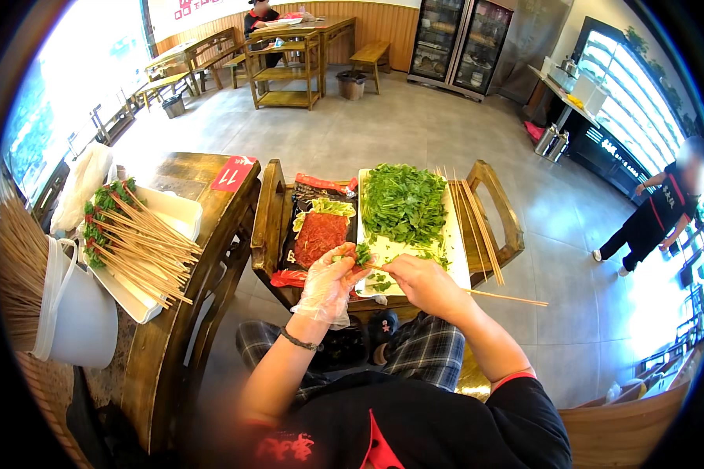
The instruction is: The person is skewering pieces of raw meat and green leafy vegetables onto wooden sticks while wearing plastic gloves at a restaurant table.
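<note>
My left hand (328,281), in a clear plastic glove, holds a small bunch of green leaves (362,254) above the tray's left edge. My bare right hand (425,287) grips a bamboo skewer (507,297), whose near end meets the leaves and whose other end sticks out to the right. Beneath the hands lies a white tray (459,258) heaped with leafy herbs (403,202). Left of it, sliced red meat (321,237) lies on pale green leaves on a dark tray. Loose skewers (482,225) rest across the herb tray's right side.
On the wooden table (144,375) at left, a white tray (183,214) holds many skewers (144,252) with leaf-and-red ends, beside a white bucket (85,316) of sticks. Wooden armrests (498,211) flank the work surface. One person (660,211) stands at right; another (261,20) sits far back.
</note>
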### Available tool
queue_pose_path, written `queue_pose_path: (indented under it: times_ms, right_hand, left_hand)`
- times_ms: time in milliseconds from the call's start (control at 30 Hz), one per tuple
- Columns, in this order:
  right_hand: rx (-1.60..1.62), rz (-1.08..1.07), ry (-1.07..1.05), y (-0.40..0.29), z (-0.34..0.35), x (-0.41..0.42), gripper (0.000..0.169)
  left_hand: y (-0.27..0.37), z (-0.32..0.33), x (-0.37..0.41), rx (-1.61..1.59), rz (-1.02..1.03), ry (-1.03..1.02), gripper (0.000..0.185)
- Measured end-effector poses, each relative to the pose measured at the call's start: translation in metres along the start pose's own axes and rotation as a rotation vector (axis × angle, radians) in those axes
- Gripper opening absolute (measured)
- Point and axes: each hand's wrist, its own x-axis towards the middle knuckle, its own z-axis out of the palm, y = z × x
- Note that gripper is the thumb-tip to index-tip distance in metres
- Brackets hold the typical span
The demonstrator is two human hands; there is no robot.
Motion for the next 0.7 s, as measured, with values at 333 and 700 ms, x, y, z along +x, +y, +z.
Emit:
queue_pose_path:
  times_ms: [333,700]
  right_hand:
    - [0.128,-0.006,0.035,0.007,0.008,0.006,0.014]
    - [0.184,-0.039,0.175,0.000,0.018,0.007,0.015]
  left_hand:
    - [-0.003,0.003,0.002,-0.060,0.081,0.005,0.020]
    - [0.001,0.008,0.002,-0.139,0.050,-0.011,0.017]
